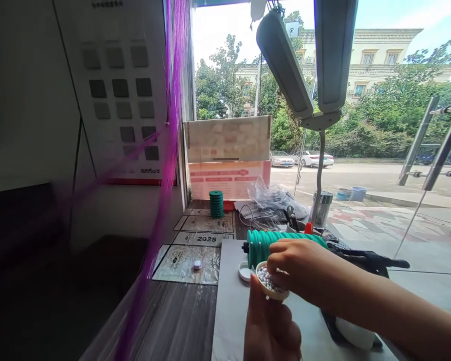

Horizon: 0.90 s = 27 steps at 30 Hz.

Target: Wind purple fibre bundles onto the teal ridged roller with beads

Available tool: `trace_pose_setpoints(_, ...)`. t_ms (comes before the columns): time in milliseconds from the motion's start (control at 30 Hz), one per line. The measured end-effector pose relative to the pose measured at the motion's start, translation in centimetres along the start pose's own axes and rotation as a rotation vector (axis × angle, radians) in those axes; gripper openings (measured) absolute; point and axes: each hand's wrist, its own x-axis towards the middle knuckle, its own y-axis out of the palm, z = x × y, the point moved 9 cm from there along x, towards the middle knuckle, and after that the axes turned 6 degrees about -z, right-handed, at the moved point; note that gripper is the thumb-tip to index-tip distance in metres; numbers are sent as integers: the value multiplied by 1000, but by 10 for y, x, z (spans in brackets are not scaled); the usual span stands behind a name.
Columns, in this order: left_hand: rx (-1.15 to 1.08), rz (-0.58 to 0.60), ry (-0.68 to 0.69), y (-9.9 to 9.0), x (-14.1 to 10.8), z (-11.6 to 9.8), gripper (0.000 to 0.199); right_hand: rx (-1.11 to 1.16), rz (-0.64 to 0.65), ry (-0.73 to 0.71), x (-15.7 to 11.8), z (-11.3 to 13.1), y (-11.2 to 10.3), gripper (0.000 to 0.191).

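Note:
My left hand [272,326] comes up from the bottom edge, its fingers closed around a small round tub. Many small white beads [266,277] fill the tub [277,295], which is tilted toward me. Over its far side is my right hand [291,260], fingers bent together with their tips at the beads; what they pinch, if anything, is hidden. Just behind the hands lies a green ribbed roller [261,243] with a few white beads on it, partly covered by my right hand. A white round lid [244,271] rests on the pale board to the left of the tub.
A stack of green discs [216,204] stands at the back. A small white object [197,264] lies on plastic-covered sheets. Purple strands [169,155] hang at left. A two-panel lamp [319,118] rises behind the roller, near plastic bags [276,196] and a dark-handled tool [379,260].

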Motion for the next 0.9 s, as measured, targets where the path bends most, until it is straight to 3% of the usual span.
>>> trace_pose_setpoints(367, -24, 37, -6, 2, -1, 1, 43, 33, 168, 64, 1, -2, 8, 16)
trace_pose_setpoints(667, -79, 35, -14, 3, -1, 2, 45, 367, -2, 124, -7, -21, -7, 22)
trace_pose_setpoints(800, -118, 27, -27, 10, -7, 1, 58, 430, -53, 278, -6, -50, -10, 22)
trace_pose_setpoints(900, -202, -23, -27, 16, -11, -3, 60, 398, 0, 346, -2, -62, -4, 26)
